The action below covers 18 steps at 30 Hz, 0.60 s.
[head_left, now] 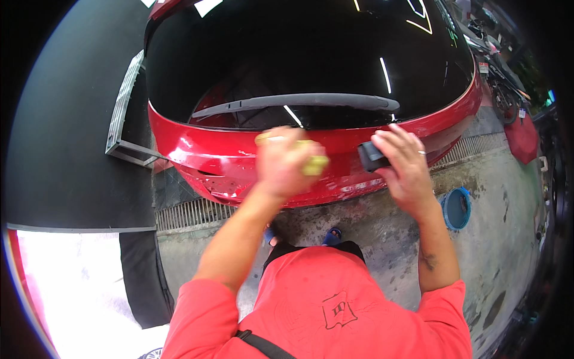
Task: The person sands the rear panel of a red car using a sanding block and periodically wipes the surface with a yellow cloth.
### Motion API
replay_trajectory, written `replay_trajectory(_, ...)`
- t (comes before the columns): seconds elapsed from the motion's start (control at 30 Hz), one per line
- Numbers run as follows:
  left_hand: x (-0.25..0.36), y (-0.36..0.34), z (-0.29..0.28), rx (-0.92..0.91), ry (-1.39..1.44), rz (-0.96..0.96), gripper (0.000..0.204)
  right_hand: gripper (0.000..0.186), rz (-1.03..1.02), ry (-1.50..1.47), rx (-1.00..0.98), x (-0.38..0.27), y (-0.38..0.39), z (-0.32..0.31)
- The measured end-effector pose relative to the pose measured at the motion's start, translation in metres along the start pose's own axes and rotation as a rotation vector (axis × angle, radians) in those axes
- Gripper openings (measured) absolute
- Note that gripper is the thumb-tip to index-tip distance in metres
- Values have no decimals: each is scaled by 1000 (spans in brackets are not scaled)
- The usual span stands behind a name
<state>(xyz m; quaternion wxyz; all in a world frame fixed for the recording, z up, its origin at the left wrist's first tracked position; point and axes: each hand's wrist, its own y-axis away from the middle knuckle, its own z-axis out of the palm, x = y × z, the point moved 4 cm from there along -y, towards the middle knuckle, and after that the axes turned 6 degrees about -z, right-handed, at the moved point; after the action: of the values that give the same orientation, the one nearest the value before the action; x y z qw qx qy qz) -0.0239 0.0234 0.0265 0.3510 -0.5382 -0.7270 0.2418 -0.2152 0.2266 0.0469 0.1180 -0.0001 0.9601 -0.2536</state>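
A red car's rear (pixel 209 143) is in front of me, with a dark rear window (pixel 269 60) and a grey-black wiper (pixel 299 101) lying across its lower part. My left hand (pixel 282 164), smeared by motion, is closed around a yellow cloth (pixel 315 166) over the painted panel below the window. The cloth shows on both sides of the fist. To the right, my right hand (pixel 408 158) grips a small black block (pixel 371 157) between thumb and fingers, just over the same panel. Whether the block touches the paint, I cannot tell.
A blue bucket (pixel 445 219) stands on the wet concrete floor (pixel 388 239) at right. A grated drain (pixel 194 214) runs under the car. Beside the dark left wall (pixel 66 131) is a metal frame (pixel 124 105). A motorcycle (pixel 505 99) and a red cover (pixel 521 140) are far right.
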Motion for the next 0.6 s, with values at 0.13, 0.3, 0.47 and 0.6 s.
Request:
replay_trajectory(0.13, -163, 81, -98, 256, -208, -361, 26, 69, -34, 183, -20, 17, -10, 7)
replay_trajectory(0.3, -239, 146, -136, 353, -484, -435, 16, 70, -76, 195, 43, -23, -38, 40)
replay_trajectory(0.47, -225, 138, -119, 441, -364, -353, 13, 55, -174, 175, 106, -140, -112, 131)
replay_trajectory(0.6, -230, 149, -125, 439, -337, -389, 13, 50, -213, 217, 63, -119, -99, 115)
